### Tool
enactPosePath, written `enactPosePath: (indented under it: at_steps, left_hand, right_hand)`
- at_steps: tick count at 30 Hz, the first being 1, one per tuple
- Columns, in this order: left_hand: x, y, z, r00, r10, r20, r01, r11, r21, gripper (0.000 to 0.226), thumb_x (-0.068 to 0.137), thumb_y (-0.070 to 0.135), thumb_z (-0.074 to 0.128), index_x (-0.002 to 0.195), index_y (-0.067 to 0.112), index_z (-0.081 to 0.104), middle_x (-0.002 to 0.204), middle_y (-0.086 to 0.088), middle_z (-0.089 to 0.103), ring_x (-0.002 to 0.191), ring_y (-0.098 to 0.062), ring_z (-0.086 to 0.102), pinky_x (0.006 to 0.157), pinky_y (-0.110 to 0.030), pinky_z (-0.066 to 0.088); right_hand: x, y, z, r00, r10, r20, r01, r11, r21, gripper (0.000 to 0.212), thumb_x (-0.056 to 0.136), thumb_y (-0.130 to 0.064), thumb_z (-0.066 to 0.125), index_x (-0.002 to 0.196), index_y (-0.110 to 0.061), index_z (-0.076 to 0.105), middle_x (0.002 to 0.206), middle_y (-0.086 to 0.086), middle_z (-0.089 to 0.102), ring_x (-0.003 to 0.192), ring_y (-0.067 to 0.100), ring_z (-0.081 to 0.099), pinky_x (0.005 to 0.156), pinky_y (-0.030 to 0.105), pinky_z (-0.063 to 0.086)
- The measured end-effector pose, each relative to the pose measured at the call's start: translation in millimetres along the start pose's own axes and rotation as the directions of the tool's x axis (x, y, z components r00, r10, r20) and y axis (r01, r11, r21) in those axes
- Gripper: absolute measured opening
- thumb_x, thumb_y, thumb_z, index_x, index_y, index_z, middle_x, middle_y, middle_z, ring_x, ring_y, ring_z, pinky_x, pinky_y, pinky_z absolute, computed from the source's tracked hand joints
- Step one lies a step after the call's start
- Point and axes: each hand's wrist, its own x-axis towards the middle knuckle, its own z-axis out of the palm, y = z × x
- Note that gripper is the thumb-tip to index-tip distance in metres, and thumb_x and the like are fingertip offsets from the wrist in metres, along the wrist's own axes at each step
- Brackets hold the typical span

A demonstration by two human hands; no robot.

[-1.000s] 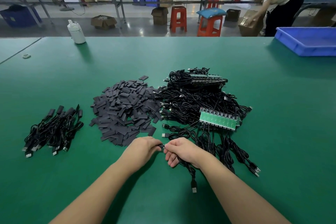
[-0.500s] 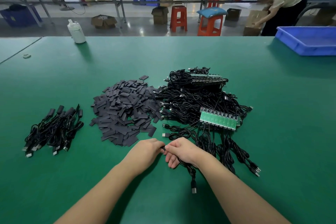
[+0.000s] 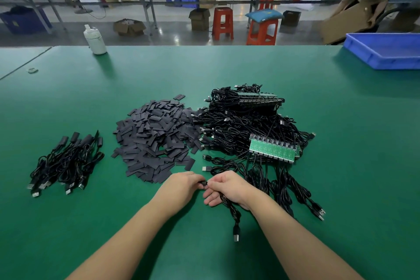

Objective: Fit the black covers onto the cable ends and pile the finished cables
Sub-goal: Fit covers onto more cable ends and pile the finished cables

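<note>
Left hand [image 3: 181, 185] and right hand [image 3: 227, 185] grips pinched on one cable [image 3: 234, 213] end, no writing legible

A big heap of flat black covers [image 3: 156, 138] lies in the middle of the green table. Just to its right sits a tangled pile of black cables [image 3: 247, 125], some joined to small green boards. Far to the left is a smaller pile of finished cables [image 3: 66, 161], lying side by side. One black cable [image 3: 231, 209] hangs down with its plug on the table.
</note>
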Motion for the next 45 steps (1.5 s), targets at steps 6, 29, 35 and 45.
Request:
enactPosePath:
  at_steps: [6,29,35,45]
  left_hand:
    - [0.8,0.5,1.1,1.0,0.011,0.01,-0.011,1.0,0.004,0.024,0.1,0.023,0.052,0.116,0.019,0.068,0.104,0.004,0.07,0.095,-0.015,0.064,0.085,-0.03,0.049]
    - [4.8,8.6,-3.7,0.893,-0.446,0.057,0.405,0.743,-0.534,0.023,0.097,0.015,0.059,0.12,0.017,0.063,0.083,-0.001,0.075,0.069,-0.013,0.071,0.076,-0.025,0.057]
    - [5.2,17.7,3.5,0.739,-0.619,0.266,0.47,0.191,-0.862,0.011,0.094,0.009,0.064,0.094,-0.002,0.07,0.079,-0.018,0.07,0.05,-0.014,0.056,0.047,-0.025,0.048]
    - [1.3,38.5,17.5,0.782,-0.573,0.246,0.317,0.025,-0.948,0.018,0.092,0.019,0.067,0.098,0.003,0.074,0.073,-0.005,0.07,0.06,-0.009,0.062,0.058,-0.019,0.05]
  right_hand:
    - [0.2,1.9,-0.3,1.0,-0.021,-0.011,0.02,0.999,-0.032,0.022,0.106,-0.006,0.043,0.1,0.001,0.063,0.083,0.015,0.071,0.071,0.021,0.073,0.066,0.028,0.061]
    - [2.8,4.2,1.3,0.998,-0.019,-0.062,0.022,0.999,0.041,0.022,0.106,-0.009,0.046,0.097,-0.002,0.065,0.082,0.011,0.074,0.074,0.022,0.074,0.065,0.028,0.06]
    - [1.6,3.7,-0.1,0.996,-0.05,-0.072,0.058,0.992,0.111,0.024,0.106,-0.01,0.046,0.108,0.001,0.067,0.095,0.016,0.074,0.08,0.021,0.074,0.072,0.029,0.061]
    - [1.7,8.3,0.3,0.991,-0.09,-0.099,0.104,0.985,0.136,0.017,0.1,-0.011,0.058,0.11,-0.003,0.071,0.102,0.015,0.075,0.092,0.02,0.074,0.085,0.03,0.06]
